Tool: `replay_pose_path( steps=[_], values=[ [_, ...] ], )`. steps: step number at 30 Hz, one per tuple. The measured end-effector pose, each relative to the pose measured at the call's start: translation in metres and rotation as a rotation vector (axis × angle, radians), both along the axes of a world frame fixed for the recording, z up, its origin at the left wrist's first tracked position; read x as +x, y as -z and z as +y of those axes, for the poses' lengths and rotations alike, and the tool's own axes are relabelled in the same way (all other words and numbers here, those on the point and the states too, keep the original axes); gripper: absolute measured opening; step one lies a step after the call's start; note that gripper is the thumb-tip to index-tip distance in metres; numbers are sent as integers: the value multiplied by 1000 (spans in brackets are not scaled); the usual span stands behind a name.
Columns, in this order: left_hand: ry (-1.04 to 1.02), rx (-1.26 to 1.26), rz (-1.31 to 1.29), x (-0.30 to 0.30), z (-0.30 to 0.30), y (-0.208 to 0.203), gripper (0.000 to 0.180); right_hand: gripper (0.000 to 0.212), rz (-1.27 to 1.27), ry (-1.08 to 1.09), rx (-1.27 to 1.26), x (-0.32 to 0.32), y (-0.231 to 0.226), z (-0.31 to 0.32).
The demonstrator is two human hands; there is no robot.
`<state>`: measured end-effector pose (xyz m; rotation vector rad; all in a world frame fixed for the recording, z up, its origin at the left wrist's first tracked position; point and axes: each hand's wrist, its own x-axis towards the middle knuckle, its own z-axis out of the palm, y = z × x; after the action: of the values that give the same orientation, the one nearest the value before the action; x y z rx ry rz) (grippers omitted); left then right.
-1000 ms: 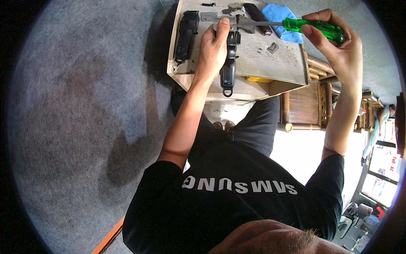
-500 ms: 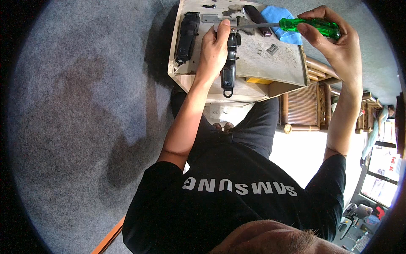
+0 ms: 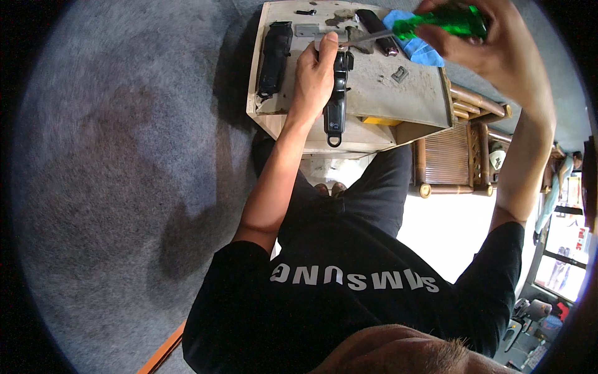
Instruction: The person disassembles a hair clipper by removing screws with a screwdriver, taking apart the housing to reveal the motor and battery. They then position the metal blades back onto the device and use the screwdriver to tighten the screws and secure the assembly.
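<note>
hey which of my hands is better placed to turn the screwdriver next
Probably the right hand: it holds the green-handled screwdriver, whose shaft points toward the black clipper's blade end. The left hand is busy holding that clipper.

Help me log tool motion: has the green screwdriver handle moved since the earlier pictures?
Yes. Judged against the blue cloth on the tabletop, the green screwdriver handle has shifted left and upward in the picture.

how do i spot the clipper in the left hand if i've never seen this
Find the pale wooden table at the picture's top. There the left hand grips a black clipper, its ring-shaped end toward the person. Unlike the other clipper lying further left, this one is held, with a green-handled screwdriver pointing at its head.
</note>
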<state>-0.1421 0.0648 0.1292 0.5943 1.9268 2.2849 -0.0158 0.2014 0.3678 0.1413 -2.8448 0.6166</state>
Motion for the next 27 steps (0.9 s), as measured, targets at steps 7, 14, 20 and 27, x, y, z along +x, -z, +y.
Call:
replay_pose_path(
  steps=[7,14,20,27],
  values=[
    [44,119,-100,-3,3,2,48,21,-210,67,549,-30,-42,-66],
    [32,66,-135,-1,0,-1,47,29,109,-294,493,-47,-34,-41],
    [12,50,-68,5,2,-7,47,29,394,-611,215,-22,-21,-35],
    [12,-48,-219,4,-5,-9,49,36,-65,-270,530,-33,-38,-30]
  ],
)
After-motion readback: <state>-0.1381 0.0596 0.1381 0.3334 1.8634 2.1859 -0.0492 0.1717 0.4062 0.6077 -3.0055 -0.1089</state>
